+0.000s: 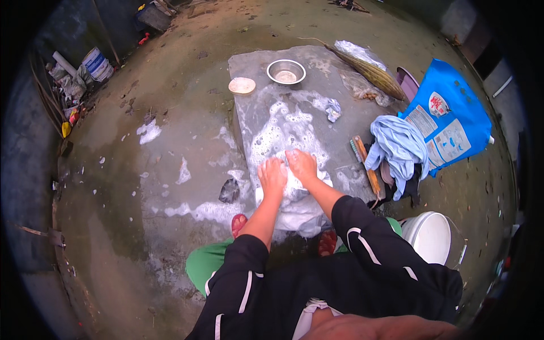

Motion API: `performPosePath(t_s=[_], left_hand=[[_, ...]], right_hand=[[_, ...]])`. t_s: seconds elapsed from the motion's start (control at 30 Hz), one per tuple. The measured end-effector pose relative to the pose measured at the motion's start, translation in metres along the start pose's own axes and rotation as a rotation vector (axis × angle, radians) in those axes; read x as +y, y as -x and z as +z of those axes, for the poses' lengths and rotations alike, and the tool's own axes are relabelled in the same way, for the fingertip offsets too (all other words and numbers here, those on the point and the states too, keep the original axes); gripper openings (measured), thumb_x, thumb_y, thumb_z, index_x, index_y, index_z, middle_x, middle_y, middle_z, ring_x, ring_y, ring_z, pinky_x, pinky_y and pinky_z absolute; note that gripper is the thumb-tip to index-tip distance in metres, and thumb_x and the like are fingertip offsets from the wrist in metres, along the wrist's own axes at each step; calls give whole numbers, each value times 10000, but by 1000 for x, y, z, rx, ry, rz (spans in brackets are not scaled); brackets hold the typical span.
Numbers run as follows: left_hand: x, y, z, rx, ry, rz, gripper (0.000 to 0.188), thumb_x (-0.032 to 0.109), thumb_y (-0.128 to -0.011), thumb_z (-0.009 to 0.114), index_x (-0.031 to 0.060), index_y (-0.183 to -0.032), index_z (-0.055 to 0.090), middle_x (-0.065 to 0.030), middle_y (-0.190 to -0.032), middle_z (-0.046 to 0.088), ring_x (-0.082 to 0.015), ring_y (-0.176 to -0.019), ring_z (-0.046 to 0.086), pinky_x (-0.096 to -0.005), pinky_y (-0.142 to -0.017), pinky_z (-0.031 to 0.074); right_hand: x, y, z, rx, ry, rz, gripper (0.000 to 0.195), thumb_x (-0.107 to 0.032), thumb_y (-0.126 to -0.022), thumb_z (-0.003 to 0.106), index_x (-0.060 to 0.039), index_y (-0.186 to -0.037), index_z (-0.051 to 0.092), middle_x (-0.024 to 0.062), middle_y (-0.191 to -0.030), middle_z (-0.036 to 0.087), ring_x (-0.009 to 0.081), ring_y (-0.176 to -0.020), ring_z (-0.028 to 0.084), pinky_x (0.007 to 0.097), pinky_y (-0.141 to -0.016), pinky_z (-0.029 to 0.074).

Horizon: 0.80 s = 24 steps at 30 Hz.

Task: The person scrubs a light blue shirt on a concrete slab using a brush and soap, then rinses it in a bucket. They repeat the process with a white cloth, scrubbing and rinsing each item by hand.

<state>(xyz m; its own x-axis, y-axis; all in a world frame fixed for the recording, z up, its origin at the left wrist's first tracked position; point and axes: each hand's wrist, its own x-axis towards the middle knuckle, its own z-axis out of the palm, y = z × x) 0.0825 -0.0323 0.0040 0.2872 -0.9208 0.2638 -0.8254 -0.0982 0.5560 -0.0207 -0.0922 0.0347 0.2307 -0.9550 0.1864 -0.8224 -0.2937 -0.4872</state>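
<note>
A wet white cloth point(299, 210) lies bunched and soapy over the near end of a grey stone slab point(255, 63). My left hand point(273, 175) presses on its far part with curled fingers. Close beside it, my right hand point(301, 165) grips the same cloth, wrists angled inward. Suds point(276, 136) spread over the slab just beyond my fingers and hide part of the fabric. To the right rests a wooden-handled scrub brush point(366, 168), its bristles facing left.
Beyond the suds stand a metal bowl point(275, 69) and a pale oval block point(242, 85). At right are a light blue garment point(399, 146), a blue detergent bag point(461, 102) bearing writing, a dried gourd point(367, 70) and a white bucket point(431, 238). A crumpled wrapper point(333, 110) lies on the slab.
</note>
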Motion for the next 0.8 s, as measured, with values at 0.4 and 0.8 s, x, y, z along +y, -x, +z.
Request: performPosePath(t_s=[0.4,0.8], left_hand=[[36,62,-21,-457,49,-79,415,265,-902,422,62,-1262,464,-164,-1322,424,-323,-1267,350,-515,-1070,183],[16,36,-37,-189,344,-54,354,369,-860,513,85,-1052,601,-139,-1304,483,-347,-1271,362,-566,-1069,142]], right_hand=[[34,81,-8,91,-135,-344,168,-276,-820,551,-128,-876,609,106,-860,591,313,-900,533,492,-944,319],[12,57,-40,-139,-304,34,377,-429,-815,583,-61,-850,654,143,-1029,612,343,-1107,466,467,-973,323]])
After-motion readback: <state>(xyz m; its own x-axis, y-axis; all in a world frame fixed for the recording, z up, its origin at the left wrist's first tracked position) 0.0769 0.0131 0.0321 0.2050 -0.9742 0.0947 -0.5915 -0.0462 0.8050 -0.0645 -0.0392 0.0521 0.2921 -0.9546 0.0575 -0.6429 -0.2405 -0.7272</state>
